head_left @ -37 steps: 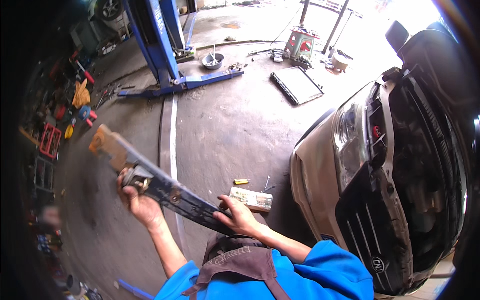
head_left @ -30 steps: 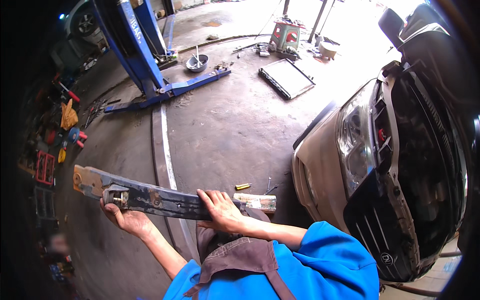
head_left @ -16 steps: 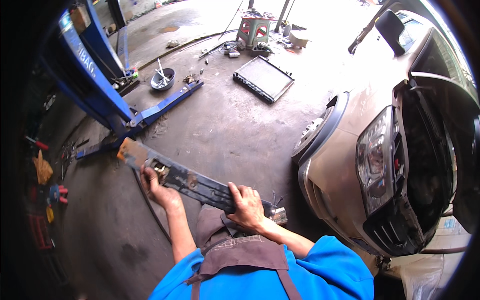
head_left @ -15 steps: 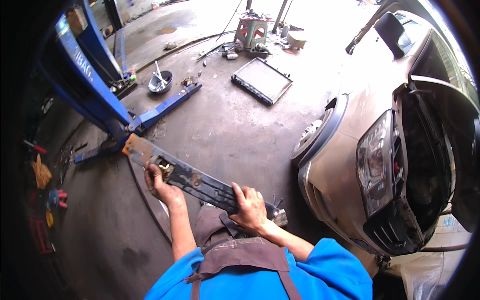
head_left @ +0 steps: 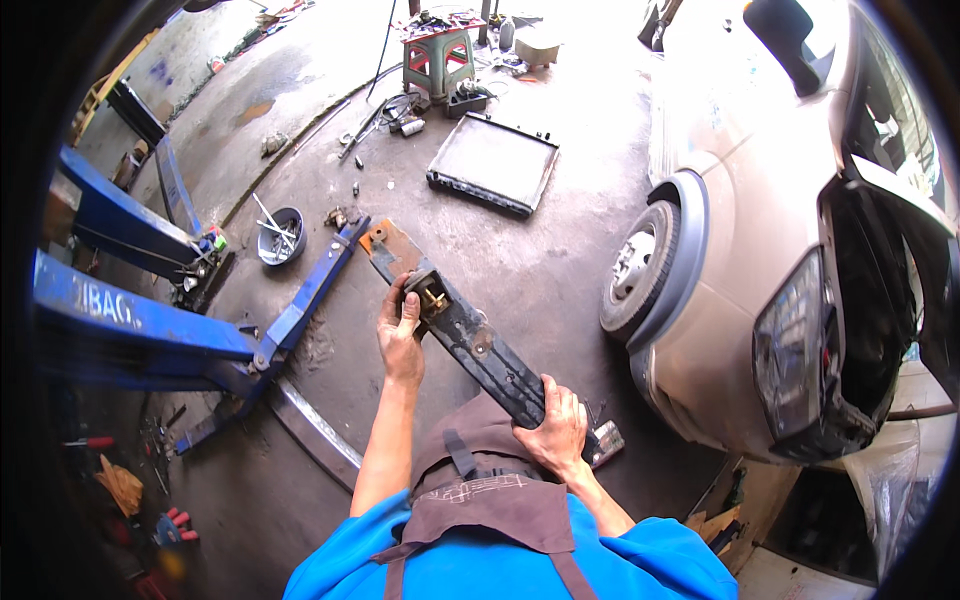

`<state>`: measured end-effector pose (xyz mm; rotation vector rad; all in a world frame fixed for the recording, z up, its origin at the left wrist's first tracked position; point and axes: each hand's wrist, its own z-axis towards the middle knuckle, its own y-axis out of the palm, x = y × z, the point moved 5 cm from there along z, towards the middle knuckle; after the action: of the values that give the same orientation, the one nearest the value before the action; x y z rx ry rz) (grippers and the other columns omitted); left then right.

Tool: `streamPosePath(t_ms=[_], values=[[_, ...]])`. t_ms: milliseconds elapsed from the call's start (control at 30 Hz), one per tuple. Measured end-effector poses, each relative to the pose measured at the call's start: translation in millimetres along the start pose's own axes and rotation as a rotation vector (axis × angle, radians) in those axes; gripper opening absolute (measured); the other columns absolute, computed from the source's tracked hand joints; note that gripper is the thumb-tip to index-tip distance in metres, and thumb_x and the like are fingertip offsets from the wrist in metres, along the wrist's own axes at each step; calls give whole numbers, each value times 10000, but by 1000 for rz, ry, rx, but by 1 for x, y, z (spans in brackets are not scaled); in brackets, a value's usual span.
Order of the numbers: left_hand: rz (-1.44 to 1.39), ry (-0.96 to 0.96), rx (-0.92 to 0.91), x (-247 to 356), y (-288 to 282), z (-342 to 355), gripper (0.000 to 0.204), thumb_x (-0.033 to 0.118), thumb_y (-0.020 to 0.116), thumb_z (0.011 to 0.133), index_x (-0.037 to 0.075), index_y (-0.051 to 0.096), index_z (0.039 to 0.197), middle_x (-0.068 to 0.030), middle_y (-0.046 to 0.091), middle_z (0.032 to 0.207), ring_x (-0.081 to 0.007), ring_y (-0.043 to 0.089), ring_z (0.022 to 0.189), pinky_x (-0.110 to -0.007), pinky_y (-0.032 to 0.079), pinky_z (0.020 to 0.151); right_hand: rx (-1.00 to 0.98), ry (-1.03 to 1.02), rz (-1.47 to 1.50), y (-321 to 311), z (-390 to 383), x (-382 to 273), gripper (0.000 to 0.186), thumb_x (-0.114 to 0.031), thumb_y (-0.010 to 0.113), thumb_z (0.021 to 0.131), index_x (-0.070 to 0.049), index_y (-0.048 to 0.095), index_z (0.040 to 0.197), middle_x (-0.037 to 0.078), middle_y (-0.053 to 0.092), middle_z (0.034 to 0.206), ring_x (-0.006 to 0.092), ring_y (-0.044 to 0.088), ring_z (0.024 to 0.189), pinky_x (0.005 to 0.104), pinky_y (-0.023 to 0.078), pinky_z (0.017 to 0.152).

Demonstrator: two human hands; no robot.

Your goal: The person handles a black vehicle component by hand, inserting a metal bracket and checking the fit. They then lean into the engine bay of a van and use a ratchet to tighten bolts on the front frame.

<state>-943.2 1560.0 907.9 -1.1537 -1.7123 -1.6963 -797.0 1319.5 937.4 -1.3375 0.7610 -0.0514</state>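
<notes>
A long black metal beam point(head_left: 492, 358), worn and scraped, slants across in front of me above the floor. Its far-left end plate point(head_left: 385, 240) is rusty orange. Close to that end, a recess holds a brass-coloured latch-like part point(head_left: 432, 298). My left hand point(head_left: 402, 338) grips the beam's left edge beside the recess, thumb on top and fingers partly hidden. Lower down, my right hand point(head_left: 556, 428) is wrapped round the near right end. A small metal piece point(head_left: 604, 442) shows just past that hand; whether it joins the beam I cannot tell.
A tan car point(head_left: 730, 240) with its front opened stands at the right. Blue lift arms point(head_left: 300, 300) reach in from the left, near a bowl of tools point(head_left: 281, 237). Ahead lie a radiator point(head_left: 493, 165) and a stool point(head_left: 438, 65) with parts on it.
The beam has turned to a steeper slant, its rusty end swinging away from me and to the right. Both hands keep their hold. My view has shifted too.
</notes>
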Motion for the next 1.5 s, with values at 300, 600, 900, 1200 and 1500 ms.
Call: streamPosePath(t_ms=[300,600,900,1200,1500], values=[[484,-143,-41,7,22,219,565,239,622,945,132,416,1460,-52,445,1437,-199,513,1229,-385,499,916,-184,-1,81,52,252,0,850,-276,806,571,-48,493,1328,162,601,1095,335,575,1049,430,442,897],[476,-521,23,-72,-2,343,503,333,663,927,37,514,1306,-95,634,1199,-217,645,1052,-358,531,827,-296,189,84,98,441,-19,886,-321,791,601,-12,461,1363,214,604,1142,366,583,1081,441,465,939],[342,-953,-461,-81,18,528,595,411,625,954,-40,482,1316,-147,643,1168,-217,662,1012,-314,541,842,-301,405,-33,167,617,-95,908,-331,793,606,-12,440,1379,237,599,1186,382,565,1145,463,438,989],[330,-996,-365,-28,-37,740,531,432,653,925,-49,529,1114,-158,639,1026,-249,702,875,-322,585,717,-450,518,22,250,784,-214,961,-402,832,621,-57,424,1421,210,592,1252,362,580,1173,436,452,998],[-145,-918,-49,8,-90,869,543,408,690,907,-3,521,1218,-177,614,1128,-292,664,992,-388,559,832,-634,209,-45,327,966,-306,961,-410,837,633,-43,429,1422,227,583,1269,375,571,1187,441,454,1005]])
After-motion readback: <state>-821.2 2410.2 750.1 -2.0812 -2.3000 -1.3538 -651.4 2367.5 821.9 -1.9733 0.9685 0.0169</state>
